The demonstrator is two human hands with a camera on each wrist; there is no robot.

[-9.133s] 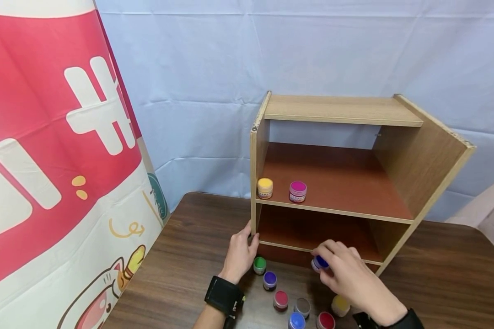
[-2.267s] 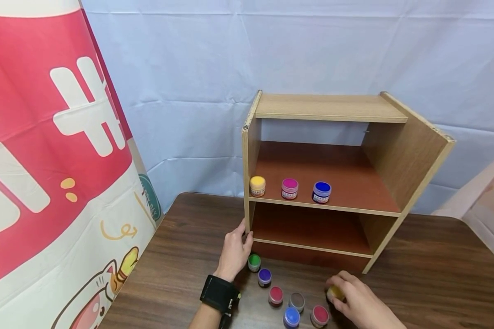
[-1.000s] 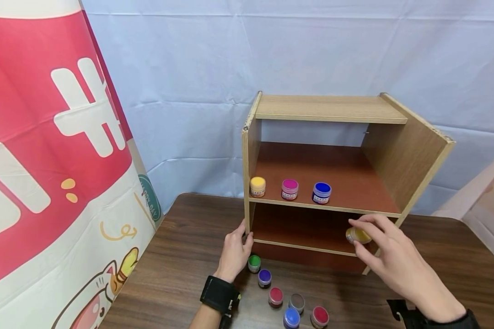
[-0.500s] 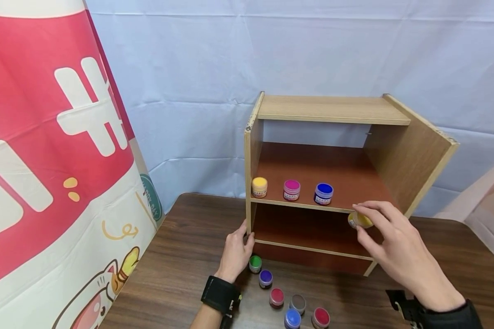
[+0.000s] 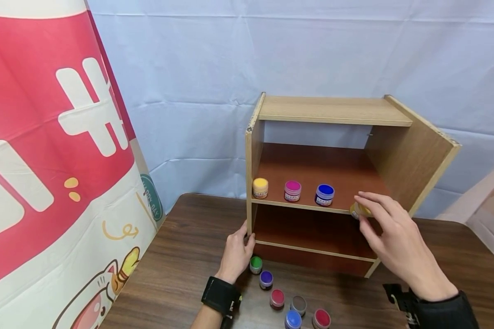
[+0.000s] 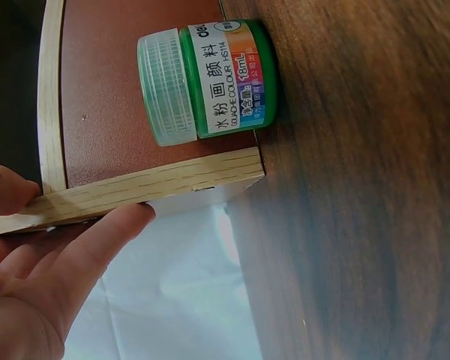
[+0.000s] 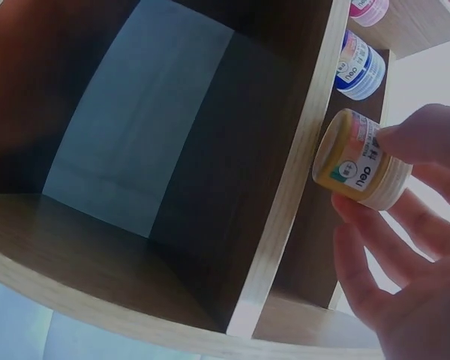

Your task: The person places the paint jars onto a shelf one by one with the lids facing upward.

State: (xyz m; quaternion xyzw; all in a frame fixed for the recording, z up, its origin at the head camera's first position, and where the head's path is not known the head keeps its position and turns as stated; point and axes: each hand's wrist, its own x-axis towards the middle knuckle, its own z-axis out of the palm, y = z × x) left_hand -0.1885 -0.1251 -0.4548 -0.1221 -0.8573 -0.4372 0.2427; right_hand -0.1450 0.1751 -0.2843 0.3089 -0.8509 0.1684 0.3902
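Pinching a cylindrical yellow plastic paint jar (image 7: 360, 161), the right hand (image 5: 399, 235) was right in the head frame; at lower centre, the left hand (image 5: 234, 253) gripped a light-brown wooden shelf (image 5: 333, 109).

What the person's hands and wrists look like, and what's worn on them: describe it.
The left hand is ungloved, with a wide black wristband bearing a small yellowish mark at its edge. The right hand is also ungloved, with another black wristband and a dark fitting jutting out. No sleeve shows on the left forearm.
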